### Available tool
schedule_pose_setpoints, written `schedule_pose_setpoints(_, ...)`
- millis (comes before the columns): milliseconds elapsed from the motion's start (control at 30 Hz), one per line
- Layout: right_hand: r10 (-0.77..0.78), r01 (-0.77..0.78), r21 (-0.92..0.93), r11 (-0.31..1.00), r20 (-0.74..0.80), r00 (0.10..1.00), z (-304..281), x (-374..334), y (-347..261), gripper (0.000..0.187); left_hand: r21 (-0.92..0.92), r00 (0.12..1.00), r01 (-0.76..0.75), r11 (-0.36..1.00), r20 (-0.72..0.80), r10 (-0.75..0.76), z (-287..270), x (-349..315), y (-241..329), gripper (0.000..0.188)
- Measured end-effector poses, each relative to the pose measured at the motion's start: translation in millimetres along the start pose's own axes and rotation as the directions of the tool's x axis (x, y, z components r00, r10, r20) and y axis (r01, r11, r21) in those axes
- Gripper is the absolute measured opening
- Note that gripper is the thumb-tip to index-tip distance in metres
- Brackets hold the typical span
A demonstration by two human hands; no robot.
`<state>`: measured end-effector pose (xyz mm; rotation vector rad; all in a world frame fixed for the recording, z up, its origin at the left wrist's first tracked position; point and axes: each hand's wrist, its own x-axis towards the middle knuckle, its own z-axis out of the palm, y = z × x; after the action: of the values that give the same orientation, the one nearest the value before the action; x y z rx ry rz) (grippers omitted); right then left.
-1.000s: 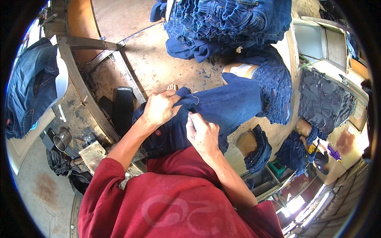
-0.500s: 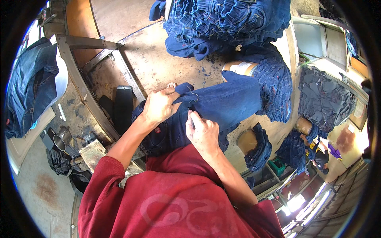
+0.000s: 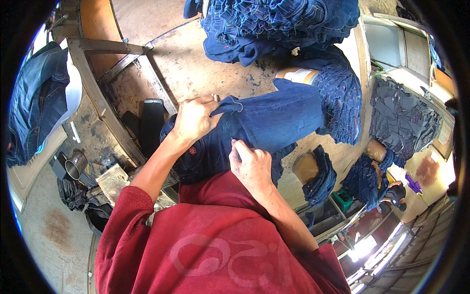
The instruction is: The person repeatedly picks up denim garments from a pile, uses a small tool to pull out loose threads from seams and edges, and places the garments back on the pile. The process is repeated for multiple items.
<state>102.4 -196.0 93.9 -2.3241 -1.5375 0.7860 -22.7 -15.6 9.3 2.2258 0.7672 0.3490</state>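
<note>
A pair of dark blue denim jeans lies stretched across in front of me, one leg reaching toward the right. My left hand is closed on the edge of the cloth, pinching up a fold with a loose thread beside it. Low over the same cloth, my right hand is curled round a small dark tool, mostly hidden by the fingers; its kind does not show. A faded, scuffed patch marks the denim between the hands. Near my left wrist sits a small red patch on the jeans.
A tall pile of blue jeans stands at the far side. More denim hangs over a cardboard tube and a second tube at right. Wooden framing runs along the left. A co-worker is at the far right.
The fold at my left hand has flattened, and that hand has shifted slightly. My right hand stays at nearly the same spot on the denim.
</note>
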Motion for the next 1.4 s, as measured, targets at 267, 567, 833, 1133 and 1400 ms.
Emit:
schedule_pose_setpoints(267, -0.025, 0.037, 0.109, 0.993, -0.105, 0.994, 6.2, 5.0, 7.2, 0.012, 0.002, 1.0, -0.003, 1.0, -0.02, 0.003, 2.0, -1.5, -2.1, 0.022)
schedule_pose_setpoints(567, -0.013, 0.044, 0.188, 0.981, -0.166, 0.986, 4.0, 7.0, 8.9, 0.01, 0.037, 1.0, 0.016, 0.999, -0.008, -0.016, 3.6, -1.2, -1.5, 0.019)
schedule_pose_setpoints(833, 0.008, -0.006, 0.075, 0.997, -0.021, 1.0, -3.5, 1.2, 10.1, 0.007, 0.061, 0.997, 0.062, 0.996, 0.048, -0.065, 1.2, -0.2, 3.0, 0.025)
schedule_pose_setpoints(1133, -0.013, 0.015, 0.022, 1.0, -0.079, 0.997, 4.6, 0.1, 9.7, 0.014, 0.025, 0.998, 0.037, 0.999, -0.054, -0.036, 2.3, 2.6, 7.9, 0.018)
schedule_pose_setpoints(1400, -0.002, 0.033, 0.188, 0.982, -0.163, 0.987, 5.7, 9.1, 15.6, 0.012, 0.018, 0.998, 0.014, 1.0, -0.056, -0.013, 1.3, 3.1, 6.0, 0.017)
